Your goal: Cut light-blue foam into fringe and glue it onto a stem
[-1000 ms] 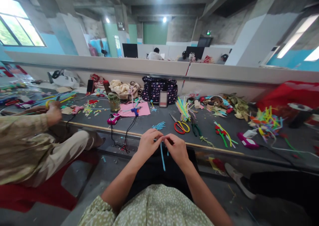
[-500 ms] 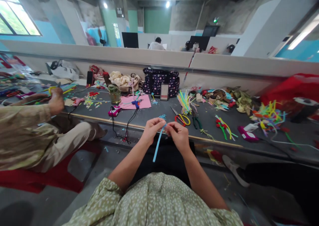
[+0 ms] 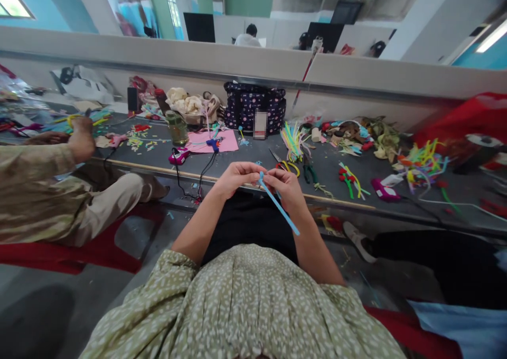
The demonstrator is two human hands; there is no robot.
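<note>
Together, the left hand (image 3: 236, 178) and right hand (image 3: 285, 189) pinch one light-blue fuzzy pipe cleaner (image 3: 278, 205); one red-and-yellow-handled pair of scissors (image 3: 285, 166) lies near.

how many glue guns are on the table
2: a pink glue gun near the table's front edge, left of the hands, and a blue glue gun lying on the pink paper. The clutter could hide others.

A long grey table (image 3: 237, 161) stands before a low beige wall (image 3: 158, 47); beyond are concrete pillars (image 3: 412, 16) and blue walls (image 3: 55, 16).
</note>
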